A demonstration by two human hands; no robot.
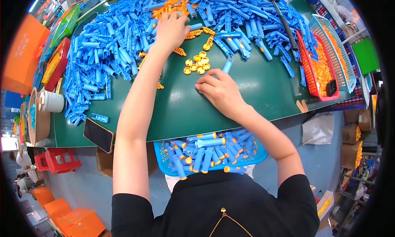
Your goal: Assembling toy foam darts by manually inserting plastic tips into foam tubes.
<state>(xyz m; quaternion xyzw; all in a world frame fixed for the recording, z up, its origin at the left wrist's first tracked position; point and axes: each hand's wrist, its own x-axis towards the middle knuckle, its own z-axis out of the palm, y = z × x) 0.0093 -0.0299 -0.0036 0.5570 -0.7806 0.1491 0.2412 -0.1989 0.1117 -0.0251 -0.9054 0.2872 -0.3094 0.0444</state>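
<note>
My left hand (172, 33) reaches to the far edge of the table, its bent fingers apart over a heap of orange ladder-like plastic clips (177, 4). Nothing shows clearly between those fingers. Low over the table, my right hand (222, 93) has its fingers curled together; what they hold, if anything, is hidden. Just beyond its knuckles is a blue plastic tube piece (228, 65), and I cannot tell whether the hand touches it. Small round yellow caps (199, 63) lie in a cluster between the hands. Some loose orange clips (209, 38) lie farther back.
Blue half-tube parts (98, 52) are heaped along the back and left. A hammer (286, 25) rests on the right heap. A red basket (304, 66) of orange pieces stands right. A phone (98, 135) lies at the front edge; below, a blue basket (162, 163) holds assembled tubes.
</note>
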